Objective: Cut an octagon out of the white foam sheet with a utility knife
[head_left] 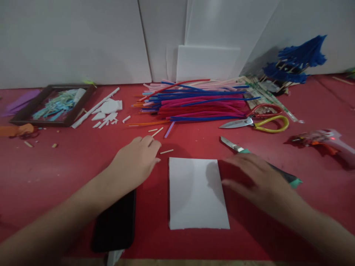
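Observation:
A white rectangular board lies flat on the red table in front of me. My left hand is to its upper left, fingers bent and thumb apart, beside short wooden sticks; nothing shows in its grasp, though some fingertips are hidden. Over the board's right edge, my right hand is slightly blurred, with thumb and fingers spread and nothing between them. Partly behind that hand rests a utility knife with a green and black handle, its blade pointing up and left. Under my left forearm lies a black phone.
Coloured pipe cleaners are heaped at the back. Scissors and a glue gun lie to the right, below a blue umbrella-like model. At left are a brown frame holding scraps and white offcuts.

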Motion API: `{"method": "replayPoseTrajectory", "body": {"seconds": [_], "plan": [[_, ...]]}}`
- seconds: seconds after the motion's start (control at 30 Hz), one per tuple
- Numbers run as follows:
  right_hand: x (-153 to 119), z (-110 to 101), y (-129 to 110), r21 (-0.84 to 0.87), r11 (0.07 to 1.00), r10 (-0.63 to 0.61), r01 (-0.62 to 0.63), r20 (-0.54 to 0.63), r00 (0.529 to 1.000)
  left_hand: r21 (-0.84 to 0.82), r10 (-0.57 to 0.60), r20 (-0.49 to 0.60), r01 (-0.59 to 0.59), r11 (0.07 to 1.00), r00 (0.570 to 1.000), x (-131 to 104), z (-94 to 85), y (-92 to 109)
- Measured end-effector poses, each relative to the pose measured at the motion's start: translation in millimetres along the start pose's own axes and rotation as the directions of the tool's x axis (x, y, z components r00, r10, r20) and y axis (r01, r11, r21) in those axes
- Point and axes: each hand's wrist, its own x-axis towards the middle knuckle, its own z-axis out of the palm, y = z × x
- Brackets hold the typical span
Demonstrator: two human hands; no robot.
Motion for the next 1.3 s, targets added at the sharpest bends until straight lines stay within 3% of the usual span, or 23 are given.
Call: {"method": "replayPoseTrajectory", "body": {"seconds": [0.13, 0.43, 0.63, 0.9, 1.07, 1.2, 1.3], "plan": [[3, 11, -18, 0.078, 0.996, -0.038, 0.034, 0.057, 0.998, 0.015, 0.010, 0.022, -0.010, 1.000, 1.000, 8, 3.4, 0], [25, 5, -4, 0.263, 0.959, -0.156, 0.108, 0.171, 0.973, 0.101, -0.053, 0.000, 0.053, 0.994, 0.999, 8, -3.5, 9], [44, 12, -6, 0.358, 0.927, -0.183, 0.109, 0.179, 0.967, 0.017, 0.081, 0.037, -0.082, 0.997, 0.996, 4, -4.4, 27], [44, 9, -22, 0.353, 0.933, -0.078, 0.070, 0.007, 0.997, -0.012, 0.219, 0.098, -0.219, 0.976, 0.971, 4, -7.0, 54], [38, 17, -39, 0.304, 0.943, -0.108, 0.135, -0.103, 0.989, 0.001, 0.208, 0.134, -0.210, 0.978, 0.969, 7, -1.1, 66], [37, 26, -38, 0.237, 0.949, -0.167, 0.210, -0.187, 0.968, 0.017, 0.193, 0.053, -0.195, 0.981, 0.980, 2, 8.5, 68], [36, 26, -34, 0.191, 0.961, -0.156, 0.197, -0.212, 0.965, -0.010, 0.177, -0.024, -0.177, 0.984, 0.984, -8, 11.4, 69]]}}
